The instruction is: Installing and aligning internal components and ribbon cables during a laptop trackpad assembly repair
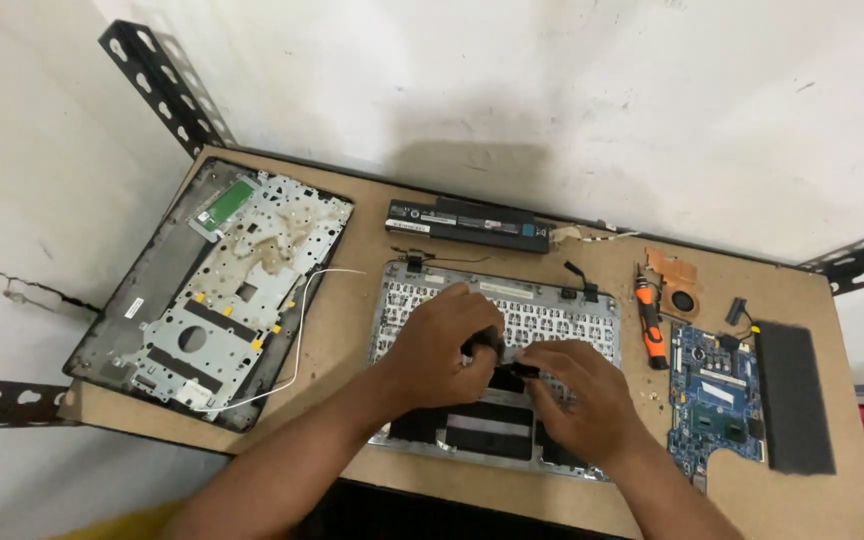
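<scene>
An opened laptop palmrest and keyboard frame [592,305] lies upside down in the middle of the wooden table. My left hand [437,345] rests over its centre, fingers curled on a small black part [484,345]. My right hand [587,395] is just right of it, pinching a small black piece [525,369] with fingertips close to the left hand's. Both hands hide the frame's middle; what exactly they grip is too small to tell.
A laptop bottom case with metal plate [212,290] and white wire lies at left. A black battery [467,225] sits at the back. To the right lie an orange screwdriver [650,320], copper fan [677,285], blue motherboard [717,400] and dark pad [794,395].
</scene>
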